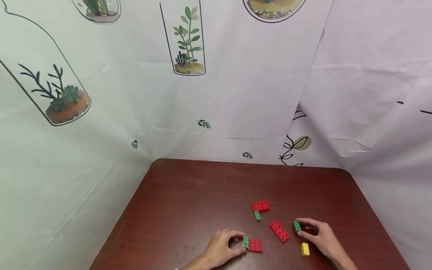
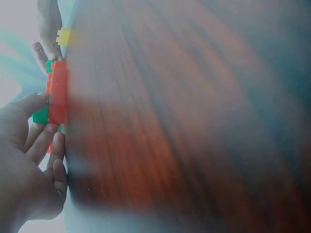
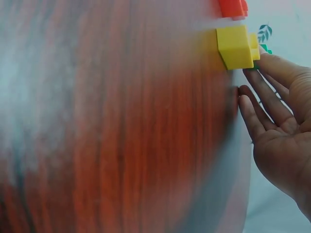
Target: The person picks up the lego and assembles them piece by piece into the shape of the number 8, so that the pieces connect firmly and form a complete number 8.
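Observation:
Near the table's front, my left hand (image 1: pixel 221 248) pinches a small green toy brick (image 1: pixel 245 242) between thumb and fingers. That brick stands on the left end of a red brick (image 1: pixel 255 246), as the left wrist view shows from the side. Farther right, my right hand (image 1: pixel 323 237) has thumb and index finger at the two ends of another green brick (image 1: pixel 297 226), pinching it low over the table. Just nearer than this hand lies a yellow brick (image 1: pixel 305 249); in the right wrist view the yellow brick (image 3: pixel 235 47) partly hides the green one.
Between the hands a long red brick (image 1: pixel 279 231) lies slantwise. Behind it is another red brick (image 1: pixel 260 206), with a green brick (image 1: pixel 257 216) at its near left corner. The brown table (image 1: pixel 189 195) ends at a white printed curtain (image 1: pixel 222 101) on its far side.

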`<action>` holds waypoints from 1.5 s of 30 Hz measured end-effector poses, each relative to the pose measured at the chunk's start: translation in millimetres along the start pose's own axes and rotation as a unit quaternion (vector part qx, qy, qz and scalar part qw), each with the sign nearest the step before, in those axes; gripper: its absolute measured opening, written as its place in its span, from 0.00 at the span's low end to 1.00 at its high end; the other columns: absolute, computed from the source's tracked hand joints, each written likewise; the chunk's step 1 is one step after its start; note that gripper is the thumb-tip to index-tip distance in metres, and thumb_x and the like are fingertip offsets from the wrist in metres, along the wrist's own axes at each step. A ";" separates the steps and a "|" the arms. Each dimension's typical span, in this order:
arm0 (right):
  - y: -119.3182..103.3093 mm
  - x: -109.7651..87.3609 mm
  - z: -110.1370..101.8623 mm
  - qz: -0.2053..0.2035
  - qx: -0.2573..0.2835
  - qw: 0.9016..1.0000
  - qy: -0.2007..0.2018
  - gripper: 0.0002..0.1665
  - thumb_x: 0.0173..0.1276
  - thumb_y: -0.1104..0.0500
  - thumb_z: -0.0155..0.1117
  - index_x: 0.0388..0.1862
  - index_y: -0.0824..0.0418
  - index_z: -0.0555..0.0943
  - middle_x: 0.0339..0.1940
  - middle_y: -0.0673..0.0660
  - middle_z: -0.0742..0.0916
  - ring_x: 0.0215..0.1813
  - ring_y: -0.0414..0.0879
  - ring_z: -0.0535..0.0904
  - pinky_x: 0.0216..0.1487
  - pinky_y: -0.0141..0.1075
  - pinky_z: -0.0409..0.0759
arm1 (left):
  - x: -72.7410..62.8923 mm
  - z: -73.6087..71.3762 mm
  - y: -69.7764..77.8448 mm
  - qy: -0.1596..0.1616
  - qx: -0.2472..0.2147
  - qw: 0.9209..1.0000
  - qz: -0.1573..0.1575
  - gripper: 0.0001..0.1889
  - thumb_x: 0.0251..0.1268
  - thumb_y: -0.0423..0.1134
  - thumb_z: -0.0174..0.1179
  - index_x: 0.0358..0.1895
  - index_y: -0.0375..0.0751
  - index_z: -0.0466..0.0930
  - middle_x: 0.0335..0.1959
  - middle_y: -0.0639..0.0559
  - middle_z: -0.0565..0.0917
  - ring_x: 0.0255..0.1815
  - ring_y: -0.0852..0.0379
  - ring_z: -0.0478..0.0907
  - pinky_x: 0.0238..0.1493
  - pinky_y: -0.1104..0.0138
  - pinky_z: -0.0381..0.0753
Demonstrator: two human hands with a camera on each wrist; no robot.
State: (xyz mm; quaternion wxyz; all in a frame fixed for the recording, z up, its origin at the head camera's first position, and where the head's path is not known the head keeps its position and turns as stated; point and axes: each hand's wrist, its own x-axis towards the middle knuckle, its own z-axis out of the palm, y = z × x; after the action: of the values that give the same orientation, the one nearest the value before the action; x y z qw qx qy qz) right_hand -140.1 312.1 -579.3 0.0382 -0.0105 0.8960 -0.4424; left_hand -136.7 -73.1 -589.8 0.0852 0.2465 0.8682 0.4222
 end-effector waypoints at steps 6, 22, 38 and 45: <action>-2.4 -1.4 2.5 -0.026 0.049 0.998 -0.006 0.26 0.66 0.62 0.80 0.62 0.66 0.86 0.56 0.64 0.89 0.50 0.42 0.89 0.47 0.33 0.85 | -1.1 1.2 0.0 0.000 0.000 1.000 -0.003 0.16 0.65 0.52 0.76 0.54 0.62 0.90 0.39 0.72 0.84 0.38 0.73 0.75 0.41 0.68 0.74; -5.2 -3.1 10.1 -0.054 0.069 0.996 -0.002 0.24 0.66 0.64 0.78 0.61 0.66 0.86 0.55 0.63 0.90 0.50 0.43 0.89 0.46 0.32 0.85 | 0.7 1.3 -0.8 -0.002 0.004 1.000 -0.006 0.15 0.65 0.53 0.76 0.54 0.63 0.90 0.38 0.73 0.83 0.38 0.73 0.75 0.41 0.68 0.73; -2.6 0.4 12.0 -0.100 0.021 0.994 -0.034 0.20 0.66 0.59 0.79 0.57 0.55 0.90 0.53 0.56 0.91 0.50 0.37 0.87 0.45 0.34 0.85 | -0.7 1.3 1.8 0.006 0.006 1.000 -0.004 0.15 0.64 0.53 0.77 0.53 0.63 0.90 0.38 0.72 0.84 0.38 0.72 0.75 0.42 0.67 0.73; 0.8 -0.3 13.2 -0.116 0.026 0.993 -0.024 0.17 0.68 0.61 0.77 0.55 0.56 0.91 0.50 0.54 0.92 0.45 0.36 0.87 0.41 0.35 0.85 | -0.3 1.7 0.3 0.006 0.008 1.000 -0.003 0.15 0.64 0.53 0.77 0.53 0.63 0.90 0.37 0.72 0.83 0.38 0.72 0.75 0.42 0.67 0.73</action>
State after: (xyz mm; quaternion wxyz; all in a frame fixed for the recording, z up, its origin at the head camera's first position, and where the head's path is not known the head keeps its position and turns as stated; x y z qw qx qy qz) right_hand -138.8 302.1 -587.9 0.0083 -0.1239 0.8759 -0.4662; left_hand -135.8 -71.9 -590.6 0.0791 0.2415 0.8728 0.4167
